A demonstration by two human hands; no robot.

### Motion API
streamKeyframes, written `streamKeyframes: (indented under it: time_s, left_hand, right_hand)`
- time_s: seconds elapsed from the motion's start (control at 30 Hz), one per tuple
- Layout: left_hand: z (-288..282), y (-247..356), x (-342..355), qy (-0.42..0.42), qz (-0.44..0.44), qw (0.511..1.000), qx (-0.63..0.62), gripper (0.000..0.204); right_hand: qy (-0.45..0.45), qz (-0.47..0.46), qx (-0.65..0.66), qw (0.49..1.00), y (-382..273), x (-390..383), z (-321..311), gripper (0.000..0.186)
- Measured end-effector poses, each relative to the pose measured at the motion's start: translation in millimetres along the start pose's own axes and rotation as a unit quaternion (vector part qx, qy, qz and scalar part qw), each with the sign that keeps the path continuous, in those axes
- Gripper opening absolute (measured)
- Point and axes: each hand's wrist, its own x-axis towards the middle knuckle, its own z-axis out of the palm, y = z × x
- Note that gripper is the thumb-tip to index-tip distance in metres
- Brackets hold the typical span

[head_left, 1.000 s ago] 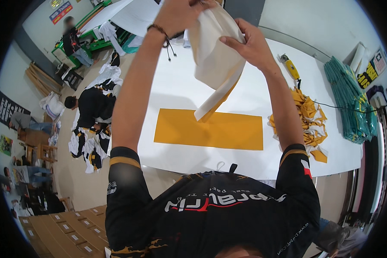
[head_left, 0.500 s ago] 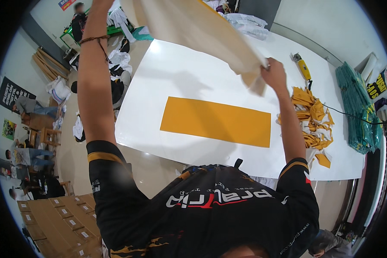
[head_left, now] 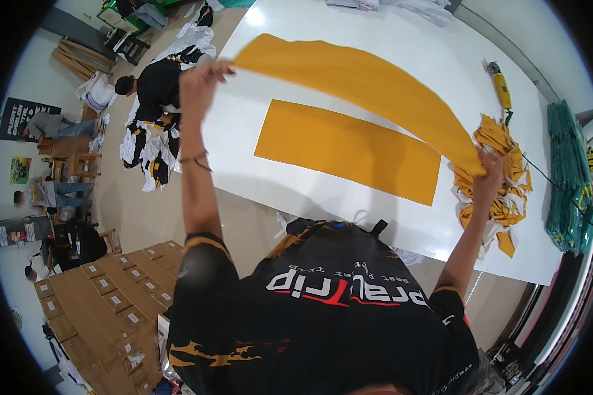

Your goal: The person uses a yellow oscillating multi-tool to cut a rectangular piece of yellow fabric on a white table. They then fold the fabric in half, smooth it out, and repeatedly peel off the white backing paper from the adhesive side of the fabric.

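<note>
both hands pinch the ends of a long yellow cloth strip (head_left: 369,85), left hand (head_left: 197,82) and right hand (head_left: 491,174) each in a closed grip, stretched above the white tabletop (head_left: 389,217); below it lies a flat yellow panel (head_left: 346,148), scraps (head_left: 504,197) beside the right grip.

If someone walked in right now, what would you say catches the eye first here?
A long orange cloth strip held stretched between the left hand and right hand above the white table. Under it an orange rectangle lies flat, with a heap of orange scraps at the right.
</note>
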Motion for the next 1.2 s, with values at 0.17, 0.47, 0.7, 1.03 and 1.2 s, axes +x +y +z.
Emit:
streamKeyframes:
  time_s: [0.17, 0.47, 0.7, 1.03, 1.2]
  left_hand:
    - [94.3, -71.2, -120.4, 0.008, -0.214, 0.958, -0.189, 0.019]
    - [122.2, -64.0, -152.6, -0.075, -0.418, 0.897, -0.121, 0.020]
    - [119.6, -57.2, -112.0, -0.007, -0.328, 0.892, -0.312, 0.029]
    - [104.7, -34.8, -30.3, 0.186, -0.238, 0.889, -0.345, 0.031]
    - [102.8, -36.5, -74.0, 0.118, -0.288, 0.916, -0.253, 0.030]
  right_hand:
    - [-0.069, 0.088, -0.008, 0.994, 24.6, -89.7, 68.9, 0.053]
    - [-0.154, 0.413, 0.351, 0.826, 32.0, -131.4, 88.5, 0.027]
    - [-0.038, 0.344, 0.536, 0.770, 42.0, -94.7, 92.0, 0.026]
    - [0.110, 0.339, 0.608, 0.709, 28.5, 10.9, 70.1, 0.019]
    - [0.066, 0.367, 0.581, 0.723, 33.9, -43.2, 71.2, 0.017]
